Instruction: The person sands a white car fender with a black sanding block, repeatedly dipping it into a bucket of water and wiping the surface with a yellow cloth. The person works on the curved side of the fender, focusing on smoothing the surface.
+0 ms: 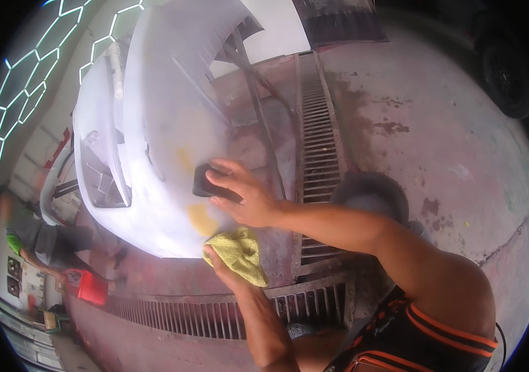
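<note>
Now, top of the order, biggest thing first.
Bumper: white car bumper [165, 111] stands propped up off the wet concrete floor [438, 142], its face turned toward the person, with yellowish filler patches where the hands work.
Drain: metal floor grate [317, 136] runs behind the panel and another crosses below it, both close to the feet.
Bucket: dark round bucket [370, 192] sits just past the right forearm, within reach.
Co-worker: another person crouches at lower left near a red container [92, 287], well apart.
Right hand: right hand [246, 195] is pressed flat over a dark sanding block [207, 185], held against the bumper.
Left hand: left hand [227, 263] is clamped on a yellow cloth [239, 251] just below the block, at the bumper's lower edge.
</note>
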`<action>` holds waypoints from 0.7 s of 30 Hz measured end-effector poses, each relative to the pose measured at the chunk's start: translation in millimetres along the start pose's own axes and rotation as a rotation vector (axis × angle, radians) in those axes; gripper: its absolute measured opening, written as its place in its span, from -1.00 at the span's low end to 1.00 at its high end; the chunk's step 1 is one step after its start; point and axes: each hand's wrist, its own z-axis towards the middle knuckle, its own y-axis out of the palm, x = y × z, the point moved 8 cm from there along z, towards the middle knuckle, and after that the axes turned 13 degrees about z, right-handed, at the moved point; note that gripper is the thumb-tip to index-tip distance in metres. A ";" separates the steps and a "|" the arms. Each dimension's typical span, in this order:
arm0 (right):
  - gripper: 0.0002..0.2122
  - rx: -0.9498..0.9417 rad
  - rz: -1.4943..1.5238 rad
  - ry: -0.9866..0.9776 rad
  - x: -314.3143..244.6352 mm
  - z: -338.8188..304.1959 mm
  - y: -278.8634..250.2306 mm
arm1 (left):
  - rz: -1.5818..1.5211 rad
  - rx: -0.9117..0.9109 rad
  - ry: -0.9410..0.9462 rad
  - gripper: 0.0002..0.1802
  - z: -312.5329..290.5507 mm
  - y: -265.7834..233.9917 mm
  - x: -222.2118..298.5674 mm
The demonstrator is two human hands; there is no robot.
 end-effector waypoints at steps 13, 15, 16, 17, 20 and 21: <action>-0.44 0.050 -0.072 -0.077 -9.5 29.3 9.8 | -0.041 0.041 0.007 -0.35 0.0 -3.8 -1.0; -0.44 -0.014 -0.032 -0.036 -7.4 4.4 8.1 | -0.022 0.059 -0.004 -0.34 -3.2 -1.0 -0.2; -0.44 0.023 -0.049 -0.052 -7.8 20.7 5.9 | 0.021 0.040 0.035 -0.33 -1.8 -1.6 -1.0; -0.44 0.063 -0.057 -0.053 -7.0 43.5 8.4 | 0.003 0.041 0.035 -0.33 -1.4 -1.2 -0.6; -0.44 0.173 -0.080 -0.107 -1.1 81.9 15.0 | -0.025 0.054 0.022 -0.34 -5.6 0.9 0.9; -0.43 0.206 -0.091 -0.136 -2.3 83.9 13.9 | -0.019 0.062 0.015 -0.34 -6.7 2.7 2.4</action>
